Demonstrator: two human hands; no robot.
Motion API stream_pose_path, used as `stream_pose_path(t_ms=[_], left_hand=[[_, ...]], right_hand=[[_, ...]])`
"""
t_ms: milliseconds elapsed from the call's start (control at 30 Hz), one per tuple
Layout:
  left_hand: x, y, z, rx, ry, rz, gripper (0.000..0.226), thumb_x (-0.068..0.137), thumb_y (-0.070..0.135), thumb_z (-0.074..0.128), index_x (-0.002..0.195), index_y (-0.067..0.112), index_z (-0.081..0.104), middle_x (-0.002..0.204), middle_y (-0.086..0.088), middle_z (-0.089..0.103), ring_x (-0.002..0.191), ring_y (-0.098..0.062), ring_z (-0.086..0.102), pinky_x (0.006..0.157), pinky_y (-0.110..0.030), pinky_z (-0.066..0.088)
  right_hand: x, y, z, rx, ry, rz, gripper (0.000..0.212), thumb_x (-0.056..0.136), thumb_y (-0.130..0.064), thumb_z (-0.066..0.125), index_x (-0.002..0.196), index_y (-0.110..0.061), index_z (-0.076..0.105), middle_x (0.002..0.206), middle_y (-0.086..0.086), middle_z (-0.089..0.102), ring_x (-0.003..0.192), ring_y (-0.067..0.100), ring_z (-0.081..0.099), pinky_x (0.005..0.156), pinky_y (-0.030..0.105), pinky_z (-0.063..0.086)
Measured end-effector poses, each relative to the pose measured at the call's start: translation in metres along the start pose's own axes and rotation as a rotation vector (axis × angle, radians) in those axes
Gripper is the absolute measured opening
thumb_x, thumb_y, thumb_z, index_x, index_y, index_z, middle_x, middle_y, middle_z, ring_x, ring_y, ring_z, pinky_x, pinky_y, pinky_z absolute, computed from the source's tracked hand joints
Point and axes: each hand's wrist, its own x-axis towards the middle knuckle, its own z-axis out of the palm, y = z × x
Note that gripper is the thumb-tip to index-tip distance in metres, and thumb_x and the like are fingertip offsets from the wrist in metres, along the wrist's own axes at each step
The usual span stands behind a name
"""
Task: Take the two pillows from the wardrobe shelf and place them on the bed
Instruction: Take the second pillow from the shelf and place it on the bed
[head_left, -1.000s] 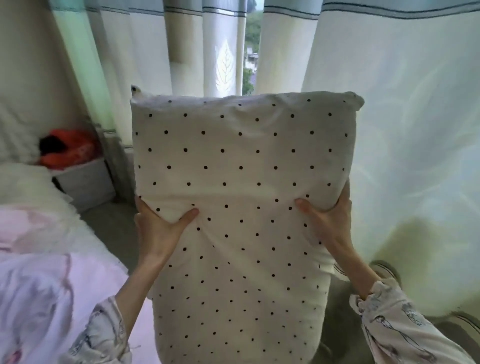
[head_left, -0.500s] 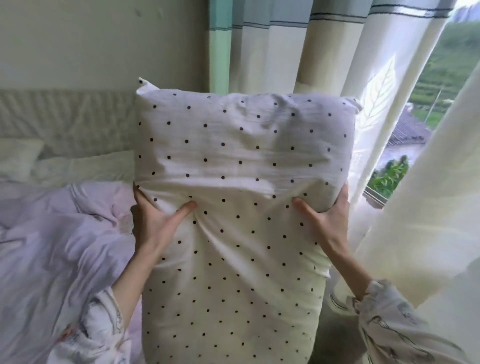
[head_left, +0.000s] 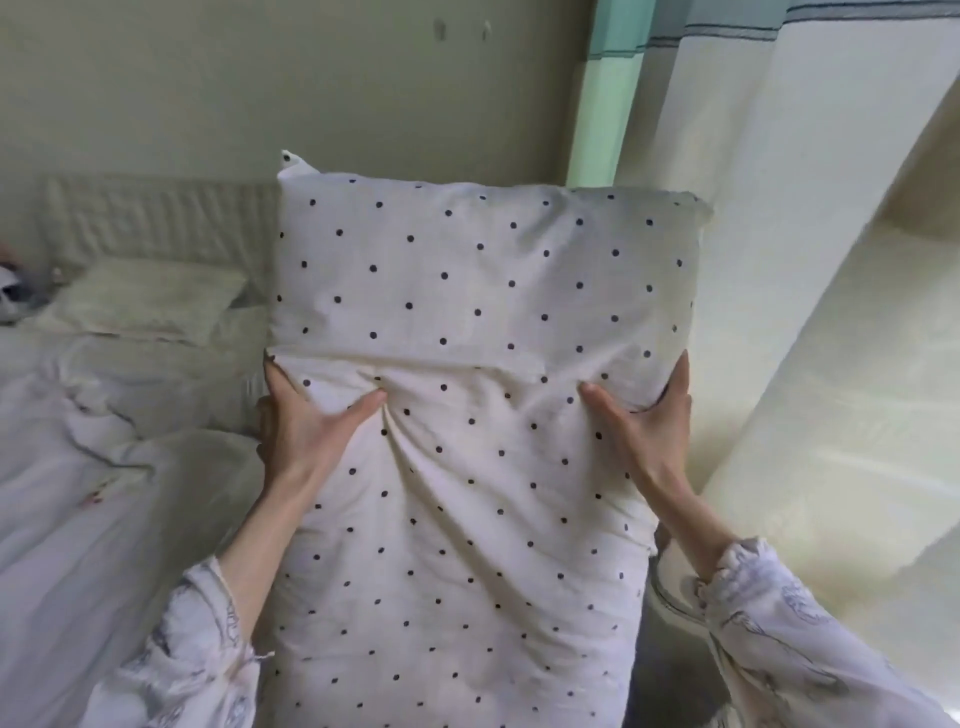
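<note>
A white pillow with black dots (head_left: 467, 312) stands upright in front of me, filling the middle of the view. My left hand (head_left: 301, 431) grips its left edge with the thumb pressed into the front. My right hand (head_left: 649, 431) grips its right edge the same way. The bed (head_left: 104, 467) lies to the left, covered by a rumpled pale lilac duvet. A plain pale pillow (head_left: 140, 301) rests at the head of the bed against the headboard. The wardrobe is out of sight.
A padded headboard (head_left: 156, 218) runs along the beige wall (head_left: 260, 78) behind the bed. Cream curtains (head_left: 805, 260) with a green band hang at the right. Some dark and white items (head_left: 15, 291) sit at the far left edge.
The view has swung left from the window and curtains toward the bed and wall. The dotted pillow stays held upright between both hands, now over the bed's right side.
</note>
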Motion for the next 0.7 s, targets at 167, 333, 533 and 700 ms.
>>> stream_pose_path(t_ms=[167,333,533,700], left_hand=[[0.071,-0.002,0.060,-0.041,0.082,-0.007,0.121,0.057,0.048,0.083,0.146,0.019,0.008,0.153,0.001,0.023,0.141,-0.015,0.022,0.105,-0.022,0.015],[0.134,0.001,0.104,-0.002,0.191,-0.071,0.121,0.055,0.051,0.083,0.146,0.023,0.008,0.150,-0.007,0.027,0.137,-0.018,0.027,0.100,-0.022,0.015],[0.213,-0.003,0.150,0.100,0.253,-0.237,0.117,0.052,0.055,0.082,0.142,0.030,0.012,0.136,-0.019,0.037,0.126,-0.036,0.041,0.103,-0.048,0.031],[0.298,-0.023,0.192,0.086,0.244,-0.247,0.122,0.049,0.056,0.081,0.145,0.027,0.012,0.135,-0.021,0.039,0.124,-0.038,0.042,0.105,-0.051,0.035]], right_hand=[[0.106,0.028,0.063,0.031,-0.109,0.002,0.108,0.056,-0.058,0.079,0.144,-0.034,0.020,0.135,-0.004,0.043,0.119,0.017,0.044,0.100,0.041,0.039],[0.195,0.035,0.122,0.044,-0.186,-0.014,0.110,0.054,-0.061,0.075,0.144,-0.041,0.014,0.133,0.000,0.042,0.117,0.020,0.044,0.099,0.043,0.038],[0.280,0.050,0.194,0.047,-0.254,-0.042,0.110,0.052,-0.066,0.071,0.143,-0.045,0.013,0.136,-0.001,0.044,0.121,0.026,0.047,0.101,0.051,0.040],[0.354,0.068,0.269,0.048,-0.290,-0.059,0.110,0.053,-0.066,0.070,0.144,-0.044,0.012,0.138,0.000,0.043,0.122,0.027,0.044,0.102,0.055,0.039]])
